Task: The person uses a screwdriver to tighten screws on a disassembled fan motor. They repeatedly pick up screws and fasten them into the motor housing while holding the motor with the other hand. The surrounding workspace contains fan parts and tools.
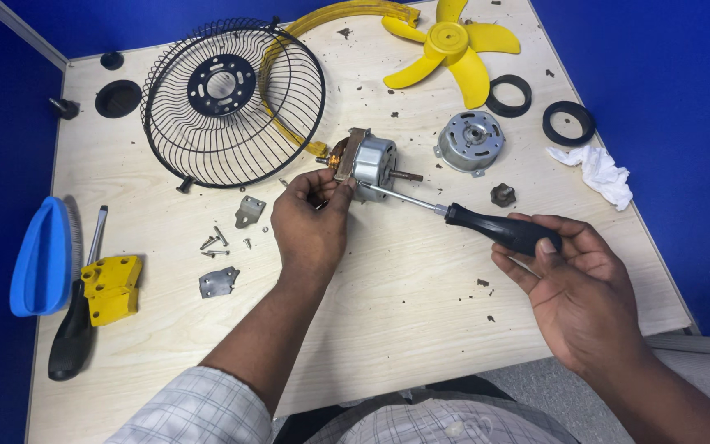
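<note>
Left hand (310, 222) fingers pinched forward; right hand (573, 284) curled shut, palm up.

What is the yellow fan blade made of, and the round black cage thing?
The fan blade looks like moulded plastic: one solid yellow, smooth and slightly glossy. The fan guard looks like thin metal wire with a black coating: fine ribs bent into a dome around a flat centre plate.

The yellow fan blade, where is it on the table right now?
In the head view the yellow fan blade lies at the table's far edge, right of centre, just right of the black wire fan guard and left of two black rubber rings.
</note>
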